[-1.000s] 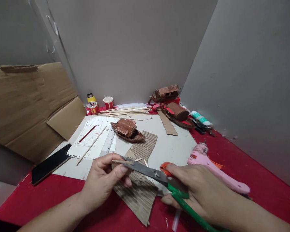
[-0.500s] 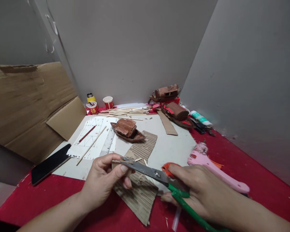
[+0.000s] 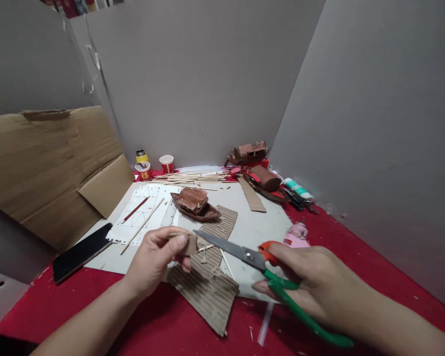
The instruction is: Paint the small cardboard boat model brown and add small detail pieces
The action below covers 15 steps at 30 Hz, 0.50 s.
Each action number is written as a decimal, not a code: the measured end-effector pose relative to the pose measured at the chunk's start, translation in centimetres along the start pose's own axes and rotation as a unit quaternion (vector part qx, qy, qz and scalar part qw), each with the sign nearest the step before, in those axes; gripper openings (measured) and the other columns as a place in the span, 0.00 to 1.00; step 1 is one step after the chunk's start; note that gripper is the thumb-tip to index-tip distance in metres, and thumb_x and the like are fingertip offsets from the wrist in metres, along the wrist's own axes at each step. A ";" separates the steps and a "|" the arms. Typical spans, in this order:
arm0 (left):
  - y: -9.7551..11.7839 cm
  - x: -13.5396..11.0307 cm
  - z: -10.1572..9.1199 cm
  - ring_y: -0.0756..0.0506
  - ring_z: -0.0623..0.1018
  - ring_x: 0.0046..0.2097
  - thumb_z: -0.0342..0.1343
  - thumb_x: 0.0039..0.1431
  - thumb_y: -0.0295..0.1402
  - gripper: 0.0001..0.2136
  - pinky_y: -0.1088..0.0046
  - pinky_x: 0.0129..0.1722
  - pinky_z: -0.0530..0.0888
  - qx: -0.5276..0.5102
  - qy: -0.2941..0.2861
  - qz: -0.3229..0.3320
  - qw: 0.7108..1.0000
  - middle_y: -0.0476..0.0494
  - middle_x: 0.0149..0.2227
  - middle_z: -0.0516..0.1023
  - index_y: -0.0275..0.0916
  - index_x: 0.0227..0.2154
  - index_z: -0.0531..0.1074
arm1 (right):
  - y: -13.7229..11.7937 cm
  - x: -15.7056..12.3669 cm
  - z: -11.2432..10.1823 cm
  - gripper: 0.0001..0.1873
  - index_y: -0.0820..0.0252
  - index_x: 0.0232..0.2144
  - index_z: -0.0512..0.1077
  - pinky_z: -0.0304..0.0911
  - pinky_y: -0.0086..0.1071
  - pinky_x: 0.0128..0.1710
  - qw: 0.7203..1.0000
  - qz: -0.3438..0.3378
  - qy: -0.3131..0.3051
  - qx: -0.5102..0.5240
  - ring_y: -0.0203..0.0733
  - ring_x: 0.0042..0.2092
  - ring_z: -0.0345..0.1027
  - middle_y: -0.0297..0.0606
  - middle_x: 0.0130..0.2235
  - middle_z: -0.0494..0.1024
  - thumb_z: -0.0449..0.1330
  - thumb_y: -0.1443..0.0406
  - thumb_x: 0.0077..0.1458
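Between thumb and fingers, my left hand (image 3: 154, 257) pinches a small piece of cardboard (image 3: 190, 244). My right hand (image 3: 311, 282) grips a pair of scissors (image 3: 233, 250) by its orange and green handles. The blades look closed, and their tip points left, close to the cardboard piece's upper right corner. Below both hands lies a sheet of corrugated cardboard (image 3: 203, 296) with its ridges showing. A small cut scrap (image 3: 203, 258) and thin sticks rest on it. Just beyond sits a brown model boat (image 3: 195, 203) with an arched roof.
Left are a phone (image 3: 82, 253), a drawing sheet (image 3: 135, 230) with a red pencil (image 3: 135, 209), and a leaning cardboard panel (image 3: 52, 173). Behind lie wooden sticks (image 3: 193, 178) and paper cups (image 3: 166, 163). Two more boats (image 3: 265, 179) and a pink glue gun (image 3: 296, 235) are right.
The scissors have come off the cardboard piece and moved slightly right. A small scrap now lies on the corrugated sheet. My left hand has turned the piece, and the camera view has shifted.
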<state>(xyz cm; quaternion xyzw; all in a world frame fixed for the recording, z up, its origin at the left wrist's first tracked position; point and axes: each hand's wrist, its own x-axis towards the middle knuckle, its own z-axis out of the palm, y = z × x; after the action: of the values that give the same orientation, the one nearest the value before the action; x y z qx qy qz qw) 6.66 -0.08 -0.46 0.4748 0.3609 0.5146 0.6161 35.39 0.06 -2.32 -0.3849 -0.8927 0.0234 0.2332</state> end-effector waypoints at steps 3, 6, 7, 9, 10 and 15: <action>0.7 0.3 -0.3 0.52 0.75 0.24 0.68 0.52 0.37 0.09 0.78 0.23 0.74 -0.035 0.056 0.044 0.997 0.49 0.25 0.78 0.36 0.32 0.81 | 0.0 -0.7 -1.6 0.14 0.55 0.33 0.67 0.51 0.32 0.21 0.998 0.037 0.028 -0.033 0.38 0.18 0.62 0.32 0.20 0.71 0.55 0.52 0.61; 1.4 0.5 -0.4 0.53 0.75 0.26 0.70 0.49 0.34 0.09 0.78 0.26 0.76 -0.045 0.085 0.077 0.992 0.49 0.27 0.79 0.37 0.32 0.81 | -0.3 -1.5 -2.5 0.12 0.55 0.36 0.70 0.52 0.32 0.21 0.995 0.079 0.016 -0.052 0.40 0.18 0.64 0.34 0.22 0.74 0.56 0.54 0.59; 1.5 0.5 -0.5 0.53 0.76 0.26 0.70 0.48 0.33 0.08 0.78 0.27 0.76 -0.046 0.093 0.081 0.991 0.49 0.28 0.79 0.37 0.32 0.81 | -0.6 -1.7 -2.6 0.11 0.56 0.36 0.71 0.53 0.32 0.21 0.994 0.090 -0.005 -0.056 0.41 0.20 0.66 0.35 0.23 0.76 0.56 0.55 0.59; 1.7 0.6 -0.6 0.52 0.78 0.28 0.71 0.46 0.32 0.08 0.77 0.30 0.78 -0.049 0.109 0.082 0.989 0.50 0.29 0.80 0.38 0.31 0.81 | -1.4 -1.8 -2.2 0.09 0.56 0.34 0.72 0.54 0.33 0.23 0.990 0.104 -0.059 -0.068 0.43 0.23 0.70 0.38 0.26 0.78 0.56 0.58 0.58; 1.8 0.7 -0.6 0.51 0.79 0.29 0.71 0.45 0.31 0.09 0.76 0.31 0.78 -0.051 0.120 0.080 0.988 0.50 0.30 0.80 0.38 0.31 0.80 | -2.0 -1.8 -1.9 0.08 0.56 0.33 0.72 0.55 0.33 0.24 0.988 0.108 -0.086 -0.075 0.45 0.25 0.72 0.39 0.27 0.79 0.56 0.59 0.58; 2.1 1.4 -1.4 0.51 0.78 0.31 0.73 0.39 0.28 0.13 0.78 0.30 0.78 -0.068 0.180 0.094 0.977 0.50 0.30 0.81 0.37 0.29 0.78 | -5.5 -0.7 -0.1 0.05 0.58 0.32 0.71 0.54 0.34 0.29 0.974 0.102 -0.193 -0.056 0.48 0.32 0.73 0.40 0.32 0.79 0.59 0.62 0.54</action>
<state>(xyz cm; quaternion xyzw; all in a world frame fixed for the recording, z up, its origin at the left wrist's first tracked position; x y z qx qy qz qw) 5.03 1.58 1.22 0.3630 0.3839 0.6703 0.5212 32.12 -4.35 -1.29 -0.4741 -0.8771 0.0712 0.0307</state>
